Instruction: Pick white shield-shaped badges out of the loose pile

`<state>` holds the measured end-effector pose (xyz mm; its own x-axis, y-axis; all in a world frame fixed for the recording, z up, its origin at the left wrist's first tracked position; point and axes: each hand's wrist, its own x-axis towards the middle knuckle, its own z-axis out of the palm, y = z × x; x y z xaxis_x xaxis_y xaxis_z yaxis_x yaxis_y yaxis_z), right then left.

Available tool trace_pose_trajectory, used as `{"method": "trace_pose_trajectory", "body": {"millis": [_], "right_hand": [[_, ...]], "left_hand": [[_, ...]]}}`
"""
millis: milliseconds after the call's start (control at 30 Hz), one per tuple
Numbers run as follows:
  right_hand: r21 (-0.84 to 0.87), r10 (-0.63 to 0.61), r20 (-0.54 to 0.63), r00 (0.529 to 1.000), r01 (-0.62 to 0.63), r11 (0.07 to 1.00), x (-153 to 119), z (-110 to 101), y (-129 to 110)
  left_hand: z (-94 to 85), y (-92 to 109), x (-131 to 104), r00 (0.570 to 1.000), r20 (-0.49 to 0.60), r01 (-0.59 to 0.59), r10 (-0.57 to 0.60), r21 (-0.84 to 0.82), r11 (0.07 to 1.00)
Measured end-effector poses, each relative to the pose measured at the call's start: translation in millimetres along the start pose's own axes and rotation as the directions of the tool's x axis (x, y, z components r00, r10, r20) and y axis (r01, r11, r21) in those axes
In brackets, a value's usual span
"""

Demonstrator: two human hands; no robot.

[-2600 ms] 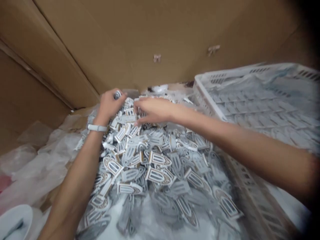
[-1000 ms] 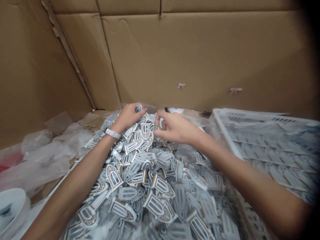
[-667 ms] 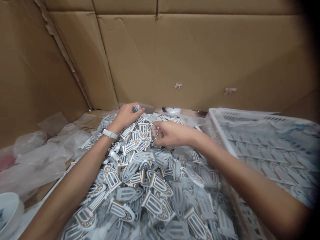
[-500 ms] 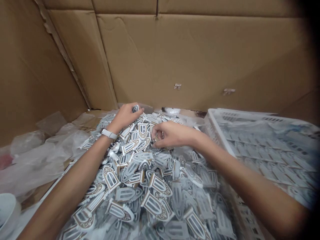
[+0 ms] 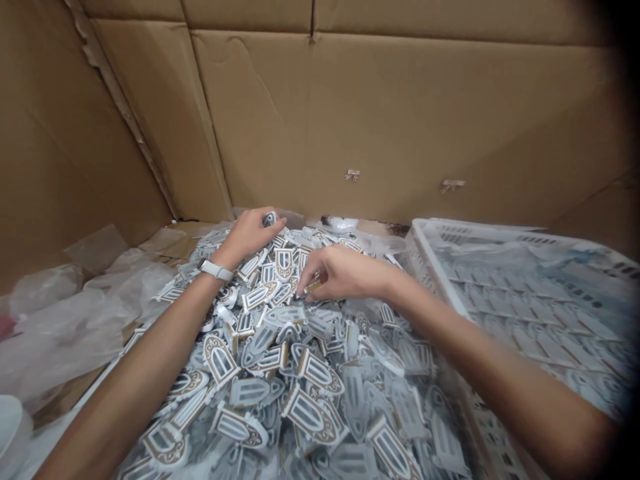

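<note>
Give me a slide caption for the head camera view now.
Left hand holding an arched piece, right hand at a heap of similar pieces, white crate alongside.

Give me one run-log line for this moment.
left hand: holding white piece | right hand: fingers down at pile of arched pieces | white crate: right of pile

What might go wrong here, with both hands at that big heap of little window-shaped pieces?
The heap looks loose, so pieces could slide where the right hand reaches down.
The left hand grips one piece, which might slip out.
The white crate stands close beside the heap, so a stray piece could perhaps disturb the rows inside.
</note>
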<state>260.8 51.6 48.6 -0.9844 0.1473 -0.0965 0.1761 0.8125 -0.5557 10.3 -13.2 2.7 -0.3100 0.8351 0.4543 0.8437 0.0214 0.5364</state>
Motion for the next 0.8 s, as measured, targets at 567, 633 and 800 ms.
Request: {"method": "trace_pose_trajectory", "body": {"millis": [567, 633, 800], "right_hand": [[-0.076, 0.065, -0.206, 0.976, -0.082, 0.994, 10, 8, 11], [-0.101, 0.08, -0.231, 0.97, -0.106, 0.989, 10, 10, 10], [-0.158, 0.095, -0.237, 0.967, -0.135, 0.978, 7, 12, 3]], "left_hand": [[1.5, -5, 2, 1.0, -0.01, -0.012, 0.013, 0.017, 1.0], [1.7, -5, 2, 1.0, -0.011, -0.015, 0.015, 0.014, 1.0], [2.1, -7, 3, 1.0, -0.011, -0.016, 0.017, 0.013, 1.0]]}}
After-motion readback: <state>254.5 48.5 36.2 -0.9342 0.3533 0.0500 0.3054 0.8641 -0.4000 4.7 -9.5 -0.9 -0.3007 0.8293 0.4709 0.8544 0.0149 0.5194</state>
